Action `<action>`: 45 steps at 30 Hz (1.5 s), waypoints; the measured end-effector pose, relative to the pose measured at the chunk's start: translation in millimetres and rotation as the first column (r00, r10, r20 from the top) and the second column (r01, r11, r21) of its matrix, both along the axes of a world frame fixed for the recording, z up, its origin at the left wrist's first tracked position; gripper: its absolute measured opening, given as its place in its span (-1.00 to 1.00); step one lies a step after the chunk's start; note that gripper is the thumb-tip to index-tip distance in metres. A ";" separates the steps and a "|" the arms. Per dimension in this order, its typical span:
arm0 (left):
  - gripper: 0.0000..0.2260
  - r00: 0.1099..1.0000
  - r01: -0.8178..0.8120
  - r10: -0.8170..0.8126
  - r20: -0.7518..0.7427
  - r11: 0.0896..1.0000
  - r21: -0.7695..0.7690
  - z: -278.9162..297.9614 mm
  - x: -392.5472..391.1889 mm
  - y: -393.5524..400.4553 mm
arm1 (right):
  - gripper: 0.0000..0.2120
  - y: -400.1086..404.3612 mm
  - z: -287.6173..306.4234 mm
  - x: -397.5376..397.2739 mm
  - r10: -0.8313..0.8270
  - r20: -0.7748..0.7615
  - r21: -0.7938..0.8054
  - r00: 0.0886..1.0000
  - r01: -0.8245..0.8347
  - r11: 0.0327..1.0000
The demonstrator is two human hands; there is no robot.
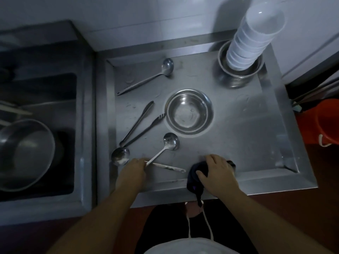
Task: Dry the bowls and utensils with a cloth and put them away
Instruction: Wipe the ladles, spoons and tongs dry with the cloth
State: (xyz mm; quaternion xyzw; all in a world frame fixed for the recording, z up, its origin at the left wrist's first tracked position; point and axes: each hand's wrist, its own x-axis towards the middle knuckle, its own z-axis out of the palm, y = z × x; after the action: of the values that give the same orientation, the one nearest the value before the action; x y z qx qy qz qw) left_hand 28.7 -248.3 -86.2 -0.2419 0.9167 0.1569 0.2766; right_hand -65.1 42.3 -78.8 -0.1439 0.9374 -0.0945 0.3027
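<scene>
A steel bowl [189,111] stands upright in the middle of the steel draining table [247,125]. A ladle [171,141] lies just below it, and my left hand [134,168] grips the end of its handle. A second ladle [120,156] lies at the front left, its handle running right under that hand. My right hand [217,174] holds a dark cloth [195,181] bunched on the table's front edge. Steel tongs [141,123] lie to the left of the bowl. A third ladle [166,67] lies at the back left.
At the back right a tall stack of white plastic bowls [255,39] sits inside nested steel bowls [238,77]. A sink [77,125] on the left holds a large steel bowl [25,153]. An orange bucket [328,121] stands on the floor to the right.
</scene>
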 end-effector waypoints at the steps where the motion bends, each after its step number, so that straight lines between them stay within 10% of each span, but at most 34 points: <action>1: -0.67 1.000 -0.018 0.018 0.008 1.000 0.009 0.8 5.9 -4.4 | -0.35 -1.2 -1.6 2.2 0.034 -0.001 0.003 0.999 -0.034 0.999; 14: -0.78 0.996 -0.091 0.091 0.024 0.996 -0.004 4.0 21.9 -12.5 | -0.22 -2.5 -10.8 30.3 0.058 0.039 0.132 0.998 -0.062 0.989; 23: -0.73 0.960 0.180 -0.189 -0.204 0.982 -0.063 20.3 -14.0 20.4 | -0.27 13.7 -25.9 44.8 -0.021 -0.022 0.163 1.000 0.024 0.986; 38: -0.75 0.922 0.224 -0.194 -0.335 0.973 0.052 24.4 -52.9 76.5 | -0.24 -15.6 -84.7 -107.3 0.004 -0.196 -0.057 0.981 -0.016 0.998; 45: -0.74 0.922 0.192 -0.170 -0.348 0.981 0.031 27.1 -79.5 91.7 | -0.25 10.4 -65.0 -14.7 0.344 -0.146 -0.183 0.928 -0.367 0.912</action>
State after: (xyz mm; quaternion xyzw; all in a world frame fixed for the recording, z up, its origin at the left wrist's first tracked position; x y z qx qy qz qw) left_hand -50.8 -156.6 -59.1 -0.1161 0.9637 0.1999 0.1334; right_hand -79.8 52.7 -143.8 -0.3478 0.8959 -0.1265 0.2457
